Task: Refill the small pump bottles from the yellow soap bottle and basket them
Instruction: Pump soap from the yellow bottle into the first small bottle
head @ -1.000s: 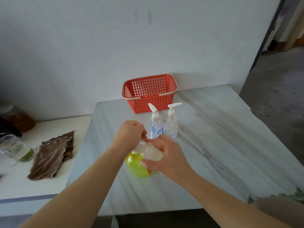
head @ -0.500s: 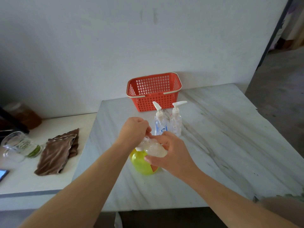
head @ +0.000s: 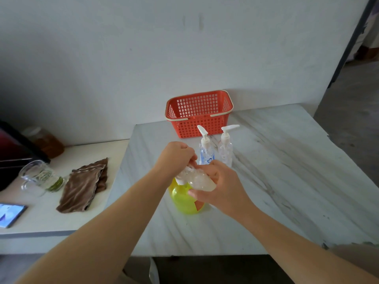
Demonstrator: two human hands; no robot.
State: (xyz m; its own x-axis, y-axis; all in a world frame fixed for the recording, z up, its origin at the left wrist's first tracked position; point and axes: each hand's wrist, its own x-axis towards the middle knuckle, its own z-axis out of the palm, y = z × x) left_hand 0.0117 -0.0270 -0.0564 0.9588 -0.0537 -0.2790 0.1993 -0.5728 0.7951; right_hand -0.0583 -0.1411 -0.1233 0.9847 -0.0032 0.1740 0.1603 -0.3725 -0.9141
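Barely started here: my right hand wraps a small clear bottle, left hand grips its top, just above the yellow bottle. Two other pump bottles wait near the basket, nothing in it yet.

You are standing in what looks like a home, in a plain utility corner rather than a shop or a lab. A bare whitewashed wall runs behind a marble-patterned table, and everything on it is ordinary household stuff: a red plastic basket at the far edge, two small pump bottles just in front of it and a yellow soap bottle nearer you. To your left a lower white counter carries a folded brown cloth, a glass mug with green leaves in it, a jar of something amber and a lit phone. At the far right a doorway opens onto another room.
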